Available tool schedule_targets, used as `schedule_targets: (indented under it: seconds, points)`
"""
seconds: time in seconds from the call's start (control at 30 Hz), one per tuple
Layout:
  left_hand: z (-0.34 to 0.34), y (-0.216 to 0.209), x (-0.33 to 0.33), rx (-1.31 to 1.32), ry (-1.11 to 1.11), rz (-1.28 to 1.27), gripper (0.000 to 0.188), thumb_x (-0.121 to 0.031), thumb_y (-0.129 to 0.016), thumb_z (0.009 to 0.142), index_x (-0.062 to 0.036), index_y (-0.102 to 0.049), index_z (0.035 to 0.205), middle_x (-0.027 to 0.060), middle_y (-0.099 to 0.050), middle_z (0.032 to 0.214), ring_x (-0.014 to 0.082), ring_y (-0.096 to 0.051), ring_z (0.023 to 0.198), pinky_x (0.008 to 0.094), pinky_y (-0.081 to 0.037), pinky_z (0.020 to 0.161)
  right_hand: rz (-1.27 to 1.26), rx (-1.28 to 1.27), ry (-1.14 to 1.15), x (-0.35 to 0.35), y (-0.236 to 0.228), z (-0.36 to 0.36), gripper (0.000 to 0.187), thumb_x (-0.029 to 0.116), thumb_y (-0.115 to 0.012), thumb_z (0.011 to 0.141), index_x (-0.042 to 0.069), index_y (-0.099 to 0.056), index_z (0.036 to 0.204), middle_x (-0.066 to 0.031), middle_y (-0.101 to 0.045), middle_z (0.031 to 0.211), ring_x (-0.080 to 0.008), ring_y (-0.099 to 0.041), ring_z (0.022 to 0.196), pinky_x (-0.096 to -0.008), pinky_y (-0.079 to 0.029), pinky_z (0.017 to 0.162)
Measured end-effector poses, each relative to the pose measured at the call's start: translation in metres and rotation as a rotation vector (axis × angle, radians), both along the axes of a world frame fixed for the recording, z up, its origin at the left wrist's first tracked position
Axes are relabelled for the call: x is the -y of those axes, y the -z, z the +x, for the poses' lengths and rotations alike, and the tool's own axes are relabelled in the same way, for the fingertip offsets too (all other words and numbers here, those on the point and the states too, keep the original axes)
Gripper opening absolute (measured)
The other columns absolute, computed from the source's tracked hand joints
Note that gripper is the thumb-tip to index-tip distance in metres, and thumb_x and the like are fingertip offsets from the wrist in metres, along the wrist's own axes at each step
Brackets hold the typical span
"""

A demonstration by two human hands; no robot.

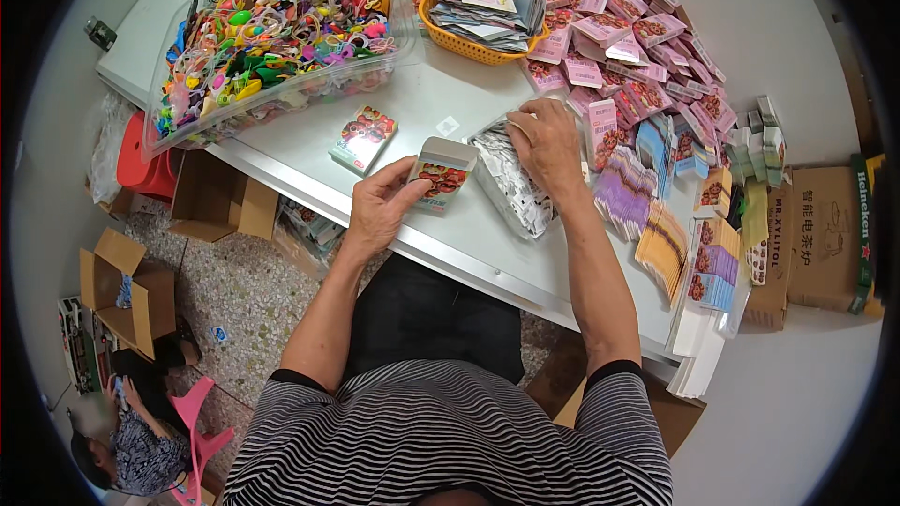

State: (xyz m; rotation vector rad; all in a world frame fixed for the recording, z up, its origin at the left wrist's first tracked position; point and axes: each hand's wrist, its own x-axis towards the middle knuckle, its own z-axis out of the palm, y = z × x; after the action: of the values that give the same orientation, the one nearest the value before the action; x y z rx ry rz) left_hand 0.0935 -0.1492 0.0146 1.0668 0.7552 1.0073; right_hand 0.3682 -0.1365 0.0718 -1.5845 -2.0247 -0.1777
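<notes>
My left hand [386, 201] is closed around a small light-green carton [439, 189] with red pictures on it. The carton's top flap stands up. My right hand [547, 145] reaches over a clear shallow tray [500, 204] filled with small white and silver packets [517, 189]. Its thumb and fingers are bent together at the tray's far end, and whatever lies between them is hidden. Left of the open carton, a similar closed carton [364, 141] lies on the white table [427, 103].
A large clear bin [281, 84] of colourful small toys stands at the far left. Beside it, a yellow basket [459, 49] holds flat cards. Pink cartons [619, 33] pile up at the far right, with purple and orange stacks [630, 187] nearer. Behind me at left, a person [141, 440] sits.
</notes>
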Motion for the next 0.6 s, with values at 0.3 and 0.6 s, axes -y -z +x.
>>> schedule_targets:
  seconds: [0.3,0.6]
  points:
    - [0.0,-0.004,-0.001,-0.011,0.03,0.018,0.041,-0.007,-0.07,0.095,0.0073,-0.059,0.132,0.0107,-0.072,0.111,0.0133,-0.066,0.099,0.0276,-0.054,0.09,-0.025,0.003,-0.019,0.001,0.002,0.002,0.011,0.011,-0.075,0.081,0.008,-0.075,0.092,-0.009,-0.066,0.1,-0.0286,-0.061,0.101,-0.0414,-0.046,0.086]
    - [0.0,0.0,0.0,-0.025,0.023,0.031,0.04,-0.007,-0.07,0.095,0.0071,-0.06,0.131,0.0097,-0.072,0.111,0.0123,-0.066,0.097,0.0272,-0.054,0.089,-0.026,-0.307,0.067,0.022,-0.018,0.01,0.013,0.009,-0.074,0.084,0.003,-0.075,0.095,-0.0135,-0.069,0.109,-0.0285,-0.064,0.104,-0.0371,-0.048,0.094]
